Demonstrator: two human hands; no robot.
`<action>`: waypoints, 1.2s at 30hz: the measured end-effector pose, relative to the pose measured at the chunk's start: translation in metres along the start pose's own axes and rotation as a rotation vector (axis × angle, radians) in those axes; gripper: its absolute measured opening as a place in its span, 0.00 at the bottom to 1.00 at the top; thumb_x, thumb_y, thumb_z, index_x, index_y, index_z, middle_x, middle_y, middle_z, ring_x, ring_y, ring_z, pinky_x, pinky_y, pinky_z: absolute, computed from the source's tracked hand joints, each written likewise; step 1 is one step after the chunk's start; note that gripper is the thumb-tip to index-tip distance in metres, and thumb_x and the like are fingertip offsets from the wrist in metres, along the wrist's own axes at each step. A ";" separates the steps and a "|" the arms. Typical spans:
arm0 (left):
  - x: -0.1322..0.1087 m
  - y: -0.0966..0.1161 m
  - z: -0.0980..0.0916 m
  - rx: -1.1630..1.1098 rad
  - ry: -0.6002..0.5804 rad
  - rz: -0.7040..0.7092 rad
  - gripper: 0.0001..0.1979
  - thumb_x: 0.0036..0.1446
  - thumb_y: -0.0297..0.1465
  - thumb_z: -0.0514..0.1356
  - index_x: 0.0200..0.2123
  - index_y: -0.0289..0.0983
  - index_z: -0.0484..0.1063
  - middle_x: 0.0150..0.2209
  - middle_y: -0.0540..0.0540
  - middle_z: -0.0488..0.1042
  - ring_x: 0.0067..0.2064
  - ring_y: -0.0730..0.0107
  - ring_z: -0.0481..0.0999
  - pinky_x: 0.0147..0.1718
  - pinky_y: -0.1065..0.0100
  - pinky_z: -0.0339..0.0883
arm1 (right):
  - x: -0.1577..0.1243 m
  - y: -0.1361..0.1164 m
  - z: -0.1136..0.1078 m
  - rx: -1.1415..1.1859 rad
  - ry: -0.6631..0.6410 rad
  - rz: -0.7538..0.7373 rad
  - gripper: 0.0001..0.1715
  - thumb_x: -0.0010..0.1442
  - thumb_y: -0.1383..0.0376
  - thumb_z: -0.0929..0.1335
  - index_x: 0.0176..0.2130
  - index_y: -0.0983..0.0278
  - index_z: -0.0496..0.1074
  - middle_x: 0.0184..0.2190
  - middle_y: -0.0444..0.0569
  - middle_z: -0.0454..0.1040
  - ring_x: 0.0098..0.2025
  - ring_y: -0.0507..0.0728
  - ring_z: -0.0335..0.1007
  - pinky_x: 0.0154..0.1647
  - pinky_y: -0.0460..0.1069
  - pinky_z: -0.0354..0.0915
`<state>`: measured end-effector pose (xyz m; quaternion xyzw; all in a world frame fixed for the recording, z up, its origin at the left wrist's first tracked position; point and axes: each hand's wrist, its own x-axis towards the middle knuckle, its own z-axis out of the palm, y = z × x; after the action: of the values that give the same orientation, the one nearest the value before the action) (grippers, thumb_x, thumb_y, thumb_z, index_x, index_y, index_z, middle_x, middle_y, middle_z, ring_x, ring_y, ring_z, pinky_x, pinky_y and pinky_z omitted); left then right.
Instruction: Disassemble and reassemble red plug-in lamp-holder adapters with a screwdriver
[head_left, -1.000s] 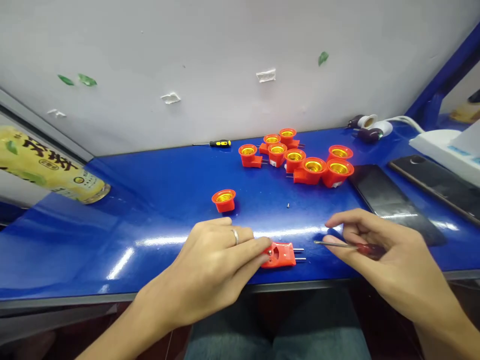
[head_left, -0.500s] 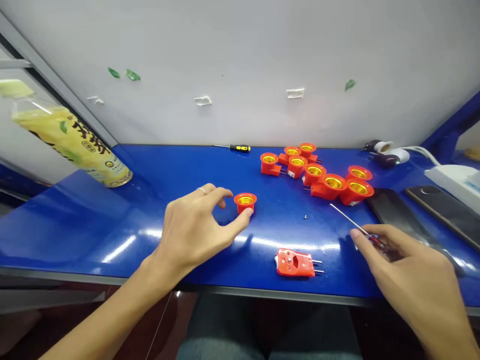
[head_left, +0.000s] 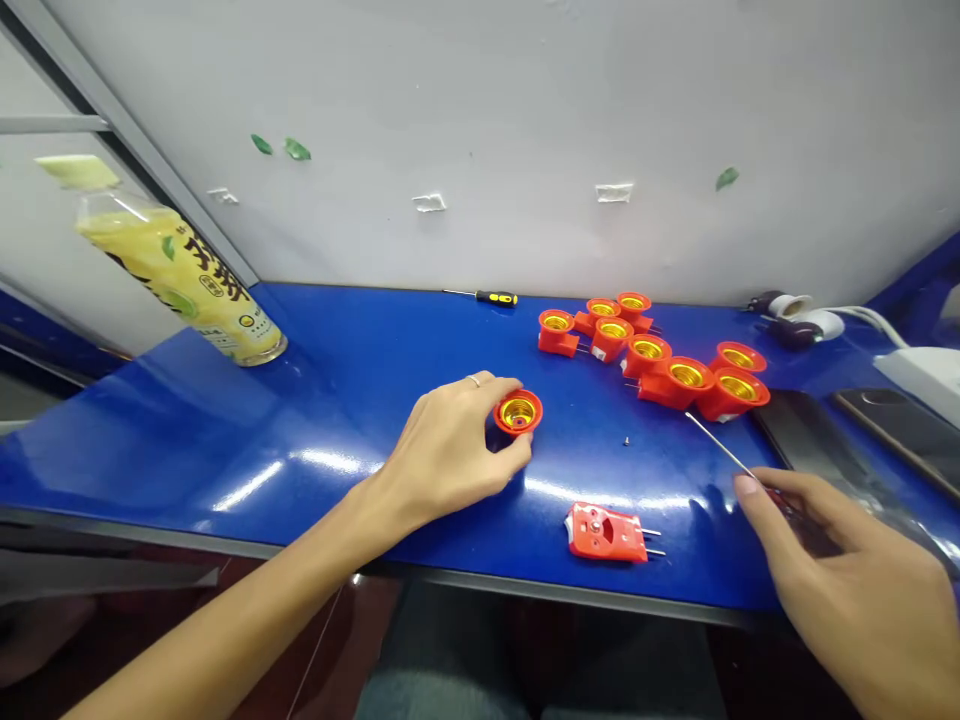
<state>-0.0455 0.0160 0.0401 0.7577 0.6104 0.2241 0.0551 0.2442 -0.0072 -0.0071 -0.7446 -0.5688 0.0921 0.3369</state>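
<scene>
My left hand (head_left: 457, 445) has its thumb and fingers closed round a red lamp socket (head_left: 519, 411) with a brass-coloured threaded inside. The socket's mouth is tilted toward me. In my right hand (head_left: 847, 560) is a screwdriver (head_left: 720, 445); its thin metal shaft points up and left, while most of the red handle is hidden in the fingers. Between the hands, near the table's front edge, lies a flat red plug base (head_left: 607, 532) with two metal pins facing right. A tiny screw (head_left: 627, 441) rests on the blue table (head_left: 360, 340) beyond it.
Several assembled red sockets (head_left: 649, 350) cluster at the back right. A black-and-yellow screwdriver (head_left: 495, 298) lies by the wall. On the left stands a yellow drink bottle (head_left: 187, 275). Two phones, one of them a dark phone (head_left: 817, 450), and a white power strip (head_left: 930, 375) are at the right.
My left hand has closed on the lamp socket, which now tips toward me. My right hand still holds the screwdriver. The whole view has shifted slightly.
</scene>
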 end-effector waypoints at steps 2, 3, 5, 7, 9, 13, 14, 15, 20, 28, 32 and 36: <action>-0.006 0.005 -0.002 -0.101 0.033 0.096 0.25 0.52 0.30 0.61 0.55 0.37 0.71 0.32 0.51 0.75 0.29 0.72 0.70 0.33 0.68 0.65 | -0.002 0.002 0.000 0.022 0.032 -0.058 0.29 0.56 0.41 0.64 0.39 0.59 0.79 0.33 0.50 0.79 0.32 0.61 0.75 0.28 0.53 0.68; -0.009 0.008 -0.003 -0.154 0.040 0.129 0.28 0.51 0.28 0.61 0.58 0.38 0.68 0.33 0.52 0.74 0.28 0.74 0.69 0.33 0.69 0.65 | -0.002 0.004 0.000 0.029 0.041 -0.080 0.27 0.58 0.43 0.64 0.41 0.58 0.79 0.33 0.50 0.79 0.32 0.61 0.75 0.29 0.52 0.67; -0.014 0.015 -0.006 -0.260 0.006 0.170 0.33 0.50 0.25 0.61 0.61 0.40 0.64 0.33 0.55 0.75 0.28 0.76 0.69 0.33 0.72 0.66 | -0.003 0.006 -0.001 0.052 0.059 -0.104 0.23 0.60 0.47 0.63 0.43 0.57 0.78 0.32 0.47 0.78 0.30 0.58 0.73 0.30 0.51 0.66; -0.017 0.023 -0.009 -0.354 -0.077 0.212 0.33 0.49 0.23 0.61 0.61 0.41 0.64 0.36 0.55 0.75 0.30 0.77 0.71 0.33 0.73 0.67 | -0.003 0.007 -0.001 0.084 0.070 -0.127 0.21 0.61 0.50 0.64 0.44 0.58 0.78 0.29 0.46 0.77 0.28 0.56 0.71 0.31 0.50 0.66; -0.018 0.031 -0.012 -0.401 -0.149 0.288 0.29 0.48 0.21 0.60 0.56 0.41 0.68 0.39 0.54 0.76 0.34 0.76 0.73 0.36 0.73 0.68 | -0.002 0.006 0.000 0.110 0.078 -0.167 0.20 0.61 0.51 0.65 0.43 0.59 0.78 0.28 0.45 0.76 0.27 0.55 0.70 0.29 0.49 0.66; -0.016 0.039 -0.014 -0.420 -0.211 0.348 0.25 0.49 0.21 0.59 0.52 0.40 0.72 0.42 0.51 0.77 0.40 0.71 0.75 0.42 0.70 0.69 | -0.002 0.004 0.002 0.134 0.080 -0.188 0.16 0.62 0.54 0.65 0.43 0.59 0.77 0.30 0.44 0.77 0.29 0.54 0.71 0.31 0.47 0.66; -0.015 0.038 -0.012 -0.428 -0.232 0.321 0.25 0.51 0.22 0.59 0.53 0.41 0.72 0.42 0.51 0.77 0.41 0.71 0.75 0.43 0.70 0.69 | -0.001 0.004 0.002 0.133 0.085 -0.190 0.15 0.63 0.55 0.65 0.43 0.59 0.78 0.31 0.44 0.77 0.30 0.54 0.72 0.31 0.46 0.66; -0.014 0.037 -0.011 -0.444 -0.261 0.276 0.24 0.53 0.23 0.59 0.54 0.42 0.72 0.43 0.51 0.77 0.42 0.71 0.75 0.43 0.70 0.69 | -0.001 0.004 0.002 0.131 0.084 -0.197 0.15 0.63 0.56 0.66 0.43 0.59 0.78 0.31 0.44 0.78 0.30 0.54 0.72 0.30 0.46 0.66; -0.011 0.029 -0.002 -0.594 -0.487 -0.082 0.18 0.63 0.39 0.58 0.56 0.47 0.72 0.41 0.53 0.77 0.33 0.75 0.72 0.33 0.73 0.68 | 0.000 0.008 0.000 0.158 0.081 -0.210 0.13 0.64 0.57 0.66 0.43 0.58 0.78 0.31 0.43 0.78 0.28 0.52 0.71 0.29 0.45 0.64; -0.006 0.033 0.001 -0.580 -0.518 -0.078 0.20 0.65 0.41 0.56 0.58 0.44 0.71 0.33 0.51 0.76 0.30 0.75 0.70 0.30 0.74 0.66 | 0.001 0.007 0.000 0.201 0.064 -0.238 0.13 0.64 0.58 0.66 0.43 0.58 0.77 0.34 0.43 0.79 0.30 0.51 0.73 0.28 0.44 0.65; -0.008 0.032 0.004 -0.575 -0.503 0.000 0.19 0.66 0.38 0.55 0.58 0.44 0.70 0.38 0.49 0.76 0.31 0.74 0.72 0.29 0.74 0.67 | 0.001 0.005 -0.001 0.216 0.046 -0.220 0.12 0.64 0.59 0.66 0.43 0.59 0.77 0.34 0.43 0.79 0.29 0.52 0.72 0.29 0.45 0.66; -0.009 0.034 0.004 -0.548 -0.484 0.058 0.19 0.65 0.37 0.56 0.58 0.46 0.70 0.47 0.48 0.76 0.39 0.70 0.75 0.35 0.72 0.71 | 0.000 0.004 -0.002 0.217 0.029 -0.206 0.14 0.65 0.58 0.65 0.43 0.60 0.77 0.33 0.45 0.79 0.30 0.54 0.73 0.28 0.46 0.65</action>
<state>-0.0145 0.0001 0.0461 0.7629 0.4752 0.1952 0.3925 0.2484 -0.0086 -0.0087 -0.6430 -0.6239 0.1072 0.4311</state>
